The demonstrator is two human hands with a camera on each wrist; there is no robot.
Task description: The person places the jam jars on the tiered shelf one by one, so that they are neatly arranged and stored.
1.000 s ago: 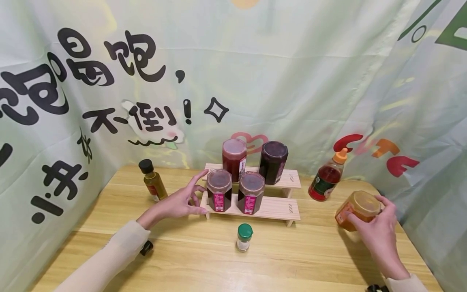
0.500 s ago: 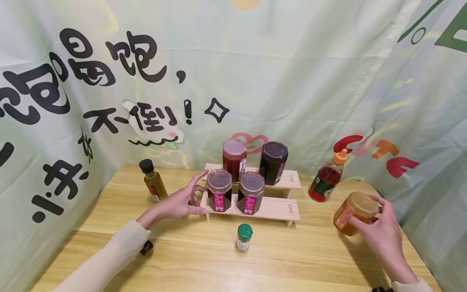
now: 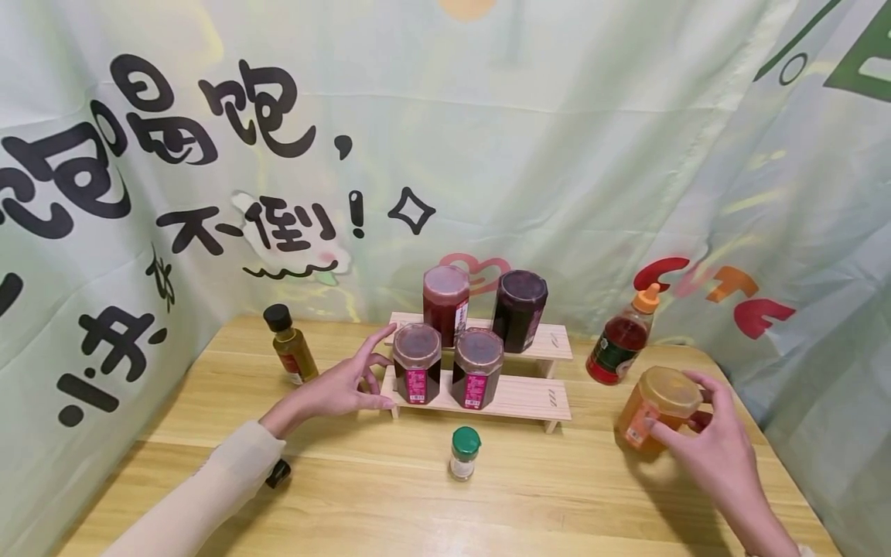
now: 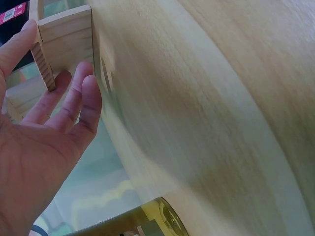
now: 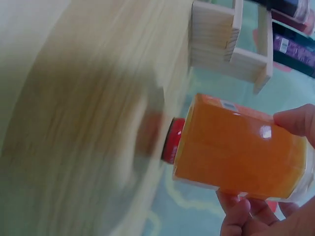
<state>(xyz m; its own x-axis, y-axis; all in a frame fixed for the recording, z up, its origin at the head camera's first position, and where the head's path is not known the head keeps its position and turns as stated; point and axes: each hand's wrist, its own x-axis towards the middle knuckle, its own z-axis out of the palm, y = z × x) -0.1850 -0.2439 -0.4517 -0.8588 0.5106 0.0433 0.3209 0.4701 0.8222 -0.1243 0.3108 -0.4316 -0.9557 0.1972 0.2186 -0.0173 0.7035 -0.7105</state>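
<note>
My right hand [image 3: 703, 433] grips an orange jar [image 3: 654, 406] by its lid end, tilted and lifted just above the table's right side; in the right wrist view the orange jar [image 5: 236, 152] fills the middle with my fingers [image 5: 295, 120] round it. My left hand [image 3: 348, 383] rests with straight fingers against the left end of the two-step wooden rack [image 3: 522, 398]. In the left wrist view my fingertips [image 4: 78, 88] touch the wooden rack [image 4: 64, 34]. Two dark red jars [image 3: 416, 362] stand on the lower step, and a red jar [image 3: 445, 302] and a purple jar [image 3: 520, 308] on the upper.
A small green-capped shaker [image 3: 464, 452] stands in front of the rack. An oil bottle with a black cap [image 3: 289, 344] is at the back left, a red sauce bottle [image 3: 621, 336] at the back right. Printed cloth walls close in the wooden table [image 3: 390, 495].
My right hand has carried the orange jar leftward and slightly nearer, away from the right edge. The left hand has not moved.
</note>
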